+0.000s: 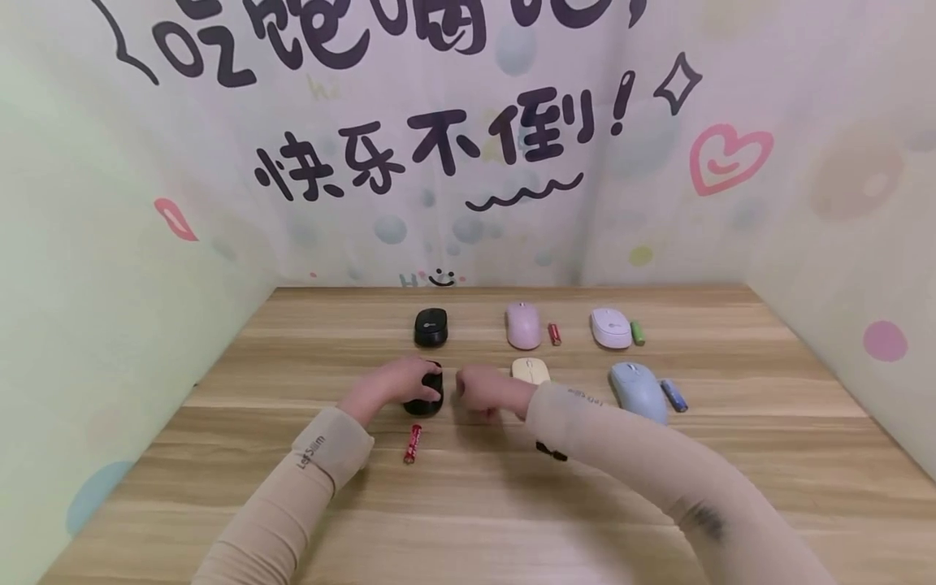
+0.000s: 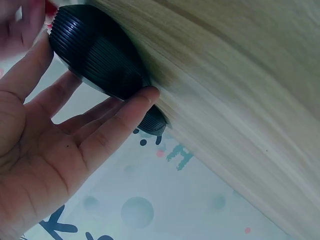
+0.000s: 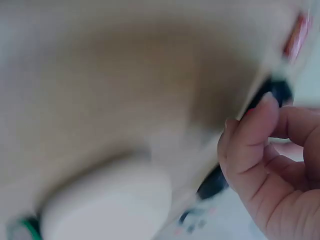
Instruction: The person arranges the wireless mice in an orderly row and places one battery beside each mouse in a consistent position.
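Observation:
My left hand (image 1: pixel 398 383) grips a black computer mouse (image 1: pixel 424 398) with ridged sides, thumb and fingers along its edges. In the left wrist view the mouse (image 2: pixel 95 50) leans close over the wood. Just to its right, my right hand (image 1: pixel 483 388) has its fingers curled, thumb against index finger in the right wrist view. A bit of red (image 2: pixel 51 11) with a silvery end, like a battery, shows at the right fingertips; most of it is hidden. A red battery (image 1: pixel 413 444) lies on the table in front of the held mouse.
A second black mouse (image 1: pixel 431 327) stands behind. Pink (image 1: pixel 523 327), white (image 1: pixel 611 328), cream (image 1: pixel 530 370) and blue (image 1: pixel 639 392) mice sit to the right. Red (image 1: pixel 555 334), green (image 1: pixel 638 333) and blue batteries (image 1: pixel 673 396) lie beside some. A printed cloth (image 1: pixel 439 236) hangs behind the table.

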`<action>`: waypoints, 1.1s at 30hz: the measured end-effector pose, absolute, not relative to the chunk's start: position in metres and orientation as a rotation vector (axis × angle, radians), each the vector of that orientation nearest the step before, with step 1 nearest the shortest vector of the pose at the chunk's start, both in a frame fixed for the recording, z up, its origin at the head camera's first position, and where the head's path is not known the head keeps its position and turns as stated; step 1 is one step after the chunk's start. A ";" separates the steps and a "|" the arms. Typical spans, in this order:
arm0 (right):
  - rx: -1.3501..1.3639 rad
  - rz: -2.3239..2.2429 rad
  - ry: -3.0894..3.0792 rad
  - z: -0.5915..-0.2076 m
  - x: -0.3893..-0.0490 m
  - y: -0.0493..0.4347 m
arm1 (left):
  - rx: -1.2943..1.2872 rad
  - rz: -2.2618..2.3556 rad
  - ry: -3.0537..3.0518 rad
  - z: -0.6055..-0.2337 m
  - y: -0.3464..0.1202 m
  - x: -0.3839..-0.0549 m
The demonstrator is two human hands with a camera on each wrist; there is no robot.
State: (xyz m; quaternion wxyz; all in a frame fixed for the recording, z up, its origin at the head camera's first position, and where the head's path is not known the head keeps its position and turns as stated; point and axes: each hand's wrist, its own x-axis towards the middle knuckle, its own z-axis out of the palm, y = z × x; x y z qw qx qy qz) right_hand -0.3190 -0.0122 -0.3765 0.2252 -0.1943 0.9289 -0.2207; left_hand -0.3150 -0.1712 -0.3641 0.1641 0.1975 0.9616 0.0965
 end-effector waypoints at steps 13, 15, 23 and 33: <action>-0.199 -1.096 2.624 -0.374 -0.409 -0.008 | 0.529 0.304 2.727 -0.372 -0.166 -0.317; -0.193 -1.123 2.630 -0.376 -0.411 -0.008 | 0.518 0.302 2.726 -0.371 -0.165 -0.316; -0.230 -0.935 2.719 -0.393 -0.425 -0.014 | 0.484 0.307 2.737 -0.369 -0.165 -0.315; -0.179 -0.778 2.689 -0.402 -0.438 -0.025 | 0.449 0.325 2.742 -0.371 -0.170 -0.318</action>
